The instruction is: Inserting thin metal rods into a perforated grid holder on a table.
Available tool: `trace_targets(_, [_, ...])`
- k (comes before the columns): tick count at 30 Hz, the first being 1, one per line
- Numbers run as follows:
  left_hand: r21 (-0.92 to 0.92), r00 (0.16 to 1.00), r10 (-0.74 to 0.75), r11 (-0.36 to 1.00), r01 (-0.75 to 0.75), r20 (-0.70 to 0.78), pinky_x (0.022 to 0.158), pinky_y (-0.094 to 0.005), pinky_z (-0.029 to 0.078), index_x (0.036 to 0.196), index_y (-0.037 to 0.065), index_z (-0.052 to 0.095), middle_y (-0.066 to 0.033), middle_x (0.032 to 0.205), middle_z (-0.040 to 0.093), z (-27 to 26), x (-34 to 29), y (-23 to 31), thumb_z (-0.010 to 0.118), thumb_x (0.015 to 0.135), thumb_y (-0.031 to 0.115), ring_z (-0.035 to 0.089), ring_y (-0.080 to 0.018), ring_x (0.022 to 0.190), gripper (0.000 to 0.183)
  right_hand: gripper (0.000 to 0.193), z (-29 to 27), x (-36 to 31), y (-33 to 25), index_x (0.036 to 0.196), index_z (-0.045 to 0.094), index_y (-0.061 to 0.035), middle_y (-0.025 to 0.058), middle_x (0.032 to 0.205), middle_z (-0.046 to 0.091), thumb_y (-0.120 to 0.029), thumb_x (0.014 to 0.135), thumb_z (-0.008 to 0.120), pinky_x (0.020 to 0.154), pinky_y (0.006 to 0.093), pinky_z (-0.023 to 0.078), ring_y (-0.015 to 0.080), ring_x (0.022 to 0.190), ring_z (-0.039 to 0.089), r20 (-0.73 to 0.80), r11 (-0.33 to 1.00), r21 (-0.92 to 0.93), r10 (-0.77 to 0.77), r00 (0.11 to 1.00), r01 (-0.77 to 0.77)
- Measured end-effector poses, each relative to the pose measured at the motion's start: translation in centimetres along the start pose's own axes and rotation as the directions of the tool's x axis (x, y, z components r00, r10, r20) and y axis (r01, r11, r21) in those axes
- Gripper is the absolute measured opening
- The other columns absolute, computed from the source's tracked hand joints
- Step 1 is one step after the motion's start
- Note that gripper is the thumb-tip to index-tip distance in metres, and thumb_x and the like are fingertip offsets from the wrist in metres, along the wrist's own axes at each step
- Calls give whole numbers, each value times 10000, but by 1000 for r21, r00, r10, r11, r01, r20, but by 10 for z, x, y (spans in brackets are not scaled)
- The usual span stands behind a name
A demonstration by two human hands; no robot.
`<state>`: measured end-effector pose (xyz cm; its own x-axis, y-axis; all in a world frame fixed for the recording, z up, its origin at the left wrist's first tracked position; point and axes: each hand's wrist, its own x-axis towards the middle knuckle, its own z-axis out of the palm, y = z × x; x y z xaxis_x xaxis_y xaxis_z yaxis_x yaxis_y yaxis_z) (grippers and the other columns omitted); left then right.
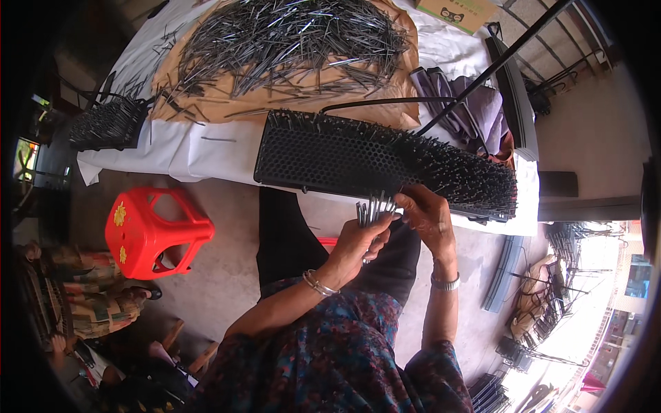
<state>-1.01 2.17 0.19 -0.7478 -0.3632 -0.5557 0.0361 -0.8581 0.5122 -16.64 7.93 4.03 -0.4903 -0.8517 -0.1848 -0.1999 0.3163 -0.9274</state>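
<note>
My left hand (359, 242) is closed around a bundle of thin metal rods (375, 206), their ends sticking up above the fingers. Right beside it, my right hand (431, 219) has its fingers pinched together at the near edge of a long black perforated rack (323, 153). Whatever lies in that pinch is too small to make out. Many dark rods (468, 172) stand in the holes along the rack's right part and its far edge. Open holes show across the left and middle. The rack sits tilted at the front edge of the table.
A large heap of loose rods (296, 45) lies on brown paper (406, 110) over a white table cover (182, 148). Another rod-filled rack (109, 124) stands at the left. Grey cloth (475, 110) lies right. A red stool (148, 230) stands on the floor; a person (96, 296) is at lower left.
</note>
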Motion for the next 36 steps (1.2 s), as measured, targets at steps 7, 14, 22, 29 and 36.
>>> trace_targets(7, [124,998,27,992,-35,63,425,-192,260,1040,42,672,-23,747,603,-3,-2,-2,635,929,348,437,-32,540,328,164,-3,-6,5,952,668,33,24,720,610,-116,912,614,569,212,438,71,610,546,-5,980,191,59,998,-57])
trace_targets(14, [230,988,-23,973,-13,155,430,-196,265,1063,37,641,-45,741,643,-7,-3,8,575,961,368,427,-38,531,353,155,-10,-11,1,996,626,44,64,754,652,-96,942,585,611,231,527,116,668,638,54,947,305,89,995,-101])
trace_targets(22, [24,998,-48,999,47,28,586,-309,567,1189,36,567,-124,905,687,-11,11,9,555,965,409,657,-169,718,436,102,-15,-16,1,1016,589,44,102,828,689,-16,947,545,650,251,550,163,751,699,-552,977,-114,-212,806,179])
trace_targets(29, [-210,1000,1,978,-3,-9,729,-363,564,1157,64,581,-113,949,665,-8,15,-4,568,973,243,649,-185,848,257,113,-9,4,13,1044,602,20,85,874,700,-27,951,558,714,250,546,145,809,696,-541,917,-355,-361,759,183])
trace_targets(36, [-211,1000,-13,977,8,-22,606,-334,572,1039,33,613,-95,861,656,-5,9,-5,633,932,249,641,-173,744,242,98,-10,4,12,1014,616,33,73,857,686,16,931,567,730,242,536,130,835,686,-523,935,-290,-335,784,205])
